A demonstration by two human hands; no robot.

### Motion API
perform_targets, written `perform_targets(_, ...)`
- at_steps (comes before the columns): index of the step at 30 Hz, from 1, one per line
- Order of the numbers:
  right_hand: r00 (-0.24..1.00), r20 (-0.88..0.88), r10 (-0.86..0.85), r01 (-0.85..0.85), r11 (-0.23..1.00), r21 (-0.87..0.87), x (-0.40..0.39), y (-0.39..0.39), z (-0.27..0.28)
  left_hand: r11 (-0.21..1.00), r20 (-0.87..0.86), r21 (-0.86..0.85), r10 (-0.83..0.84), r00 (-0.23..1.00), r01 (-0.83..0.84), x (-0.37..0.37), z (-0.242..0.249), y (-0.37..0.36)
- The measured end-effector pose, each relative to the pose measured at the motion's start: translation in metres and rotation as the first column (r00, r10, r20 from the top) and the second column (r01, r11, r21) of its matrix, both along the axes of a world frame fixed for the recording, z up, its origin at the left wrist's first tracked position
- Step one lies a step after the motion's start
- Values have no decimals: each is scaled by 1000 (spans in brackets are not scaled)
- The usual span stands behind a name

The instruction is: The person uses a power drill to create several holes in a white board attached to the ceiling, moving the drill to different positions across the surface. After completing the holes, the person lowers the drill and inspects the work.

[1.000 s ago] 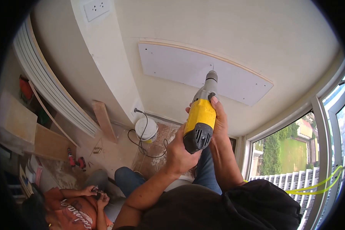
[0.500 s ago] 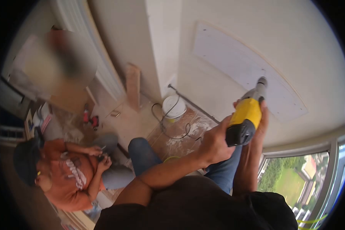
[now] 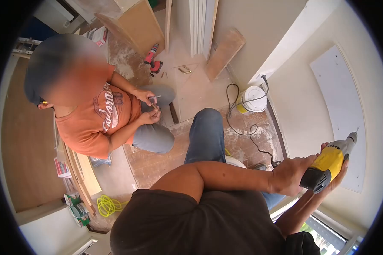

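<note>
A yellow and black power drill point(image 3: 327, 165) is held up at the right, its bit end pointing at a white curved panel point(image 3: 342, 100) on the wall. The bit tip is at or close to a small mark on the panel; contact is hard to make out. My left hand point(image 3: 290, 175) is closed around the rear of the drill, where its handle is mostly hidden. Under and beside the drill's body, my right hand point(image 3: 338, 175) wraps round it from the window side. Several dark dots, like screw heads or holes, show on the panel.
A seated person in an orange shirt point(image 3: 93, 114) fingers a small item at the left. A black cable point(image 3: 252, 129) trails past a white bucket point(image 3: 255, 98). A red cordless drill point(image 3: 154, 59), a leaning board point(image 3: 225, 53) and a yellow-green cord point(image 3: 107, 205) lie around.
My view has swung left, so the drill and panel now appear farther right and lower. Both hands keep their hold on the drill, still directed at the panel.
</note>
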State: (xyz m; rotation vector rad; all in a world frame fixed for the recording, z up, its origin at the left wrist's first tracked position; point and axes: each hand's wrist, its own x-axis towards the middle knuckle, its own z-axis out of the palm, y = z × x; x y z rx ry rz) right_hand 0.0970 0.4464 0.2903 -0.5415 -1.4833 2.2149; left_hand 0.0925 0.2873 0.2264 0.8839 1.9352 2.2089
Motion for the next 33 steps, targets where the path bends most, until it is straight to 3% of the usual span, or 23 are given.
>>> perform_targets(15, 998, 25, 51, -51, 999, -11, -1, -24, -4, 994, 31, 88, 69, 997, -71, 10, -7, -24)
perform_targets(29, 993, -78, 93, -98, 993, -65, -4, -14, -4, 999, 32, 14, 30, 999, -31, 1, -2, -14)
perform_targets(33, 1000, 19, -19, 21, 995, -94, -6, -16, -6, 1000, 58, -2, 6, 998, -6, -2, -3, -14)
